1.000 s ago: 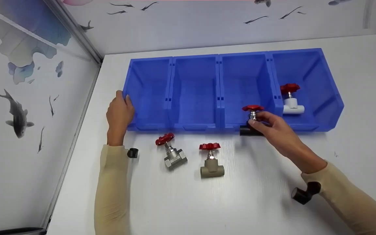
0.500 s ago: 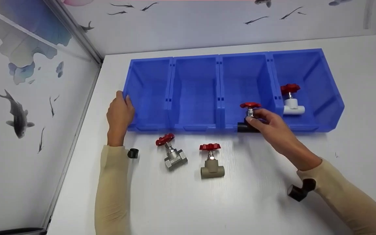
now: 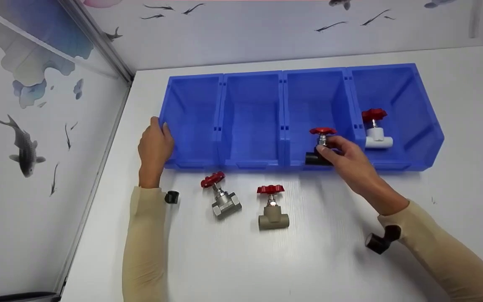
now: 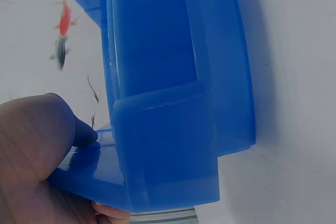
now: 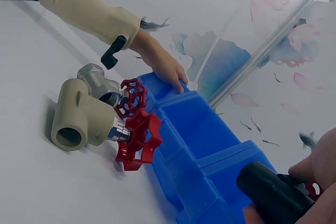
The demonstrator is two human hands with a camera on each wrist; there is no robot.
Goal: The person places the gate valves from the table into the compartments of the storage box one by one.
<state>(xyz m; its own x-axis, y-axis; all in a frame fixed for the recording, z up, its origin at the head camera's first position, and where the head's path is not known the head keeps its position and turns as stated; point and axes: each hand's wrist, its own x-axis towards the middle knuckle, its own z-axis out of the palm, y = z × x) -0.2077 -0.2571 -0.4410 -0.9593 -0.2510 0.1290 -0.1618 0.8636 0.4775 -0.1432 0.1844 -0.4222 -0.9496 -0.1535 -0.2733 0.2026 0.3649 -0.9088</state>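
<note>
My right hand (image 3: 352, 165) pinches a black valve (image 3: 318, 158) with a red handwheel, holding it over the front edge of the third blue bin (image 3: 315, 113) from the left. In the right wrist view the black valve's pipe end (image 5: 270, 190) shows large at lower right. With thumb and fingers, my left hand (image 3: 154, 144) grips the left wall of the leftmost bin (image 3: 191, 117); the left wrist view shows its thumb over the bin wall (image 4: 94, 166). A white valve (image 3: 376, 136) with a red handwheel stands in the rightmost bin (image 3: 409, 105).
On the white table (image 3: 233, 264), in front of the bins, lie a silver metal valve (image 3: 225, 203) and a beige valve (image 3: 273, 216), both with red handwheels. The second bin (image 3: 252, 117) stands between the first and third. Printed wall panels (image 3: 241, 37) rise behind and at left.
My right hand has carried the black valve slightly up and left, farther over the third bin's front edge. The left hand keeps its grip on the bin wall.
</note>
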